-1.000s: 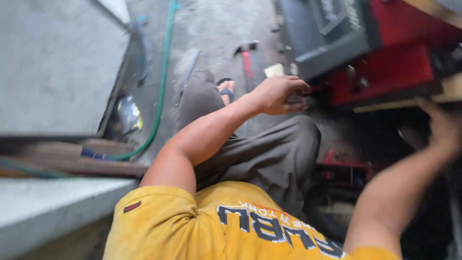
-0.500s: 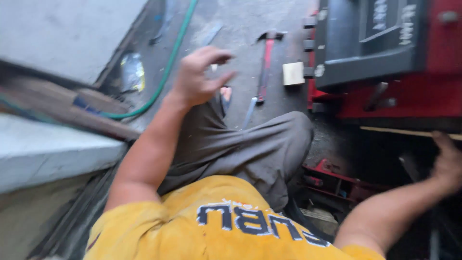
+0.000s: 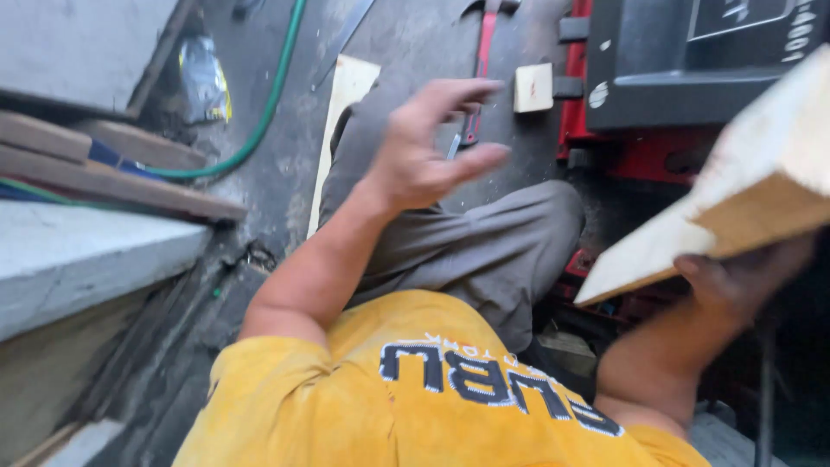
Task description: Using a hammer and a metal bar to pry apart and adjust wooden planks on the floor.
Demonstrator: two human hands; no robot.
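Gripping a pale wooden plank [image 3: 752,199] at 3 o'clock, right hand [image 3: 743,281] fingers curled beneath it. Left hand [image 3: 432,143] hangs open, fingers spread, over gritty concrete floor [image 3: 285,182]; green hose [image 3: 259,121] at 11 o'clock, red machine [image 3: 640,147] at 1.

Bare floor opens left of the raised knee [image 3: 484,233]; red machine [image 3: 657,104] blocks the right

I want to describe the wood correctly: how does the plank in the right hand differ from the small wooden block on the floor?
The plank is long and far larger; the small wooden block is short and squarish. The plank is lifted and tilted, gripped from below by the right hand; the block lies flat on the floor, untouched, near the red-handled hammer. Both are pale, bare wood.
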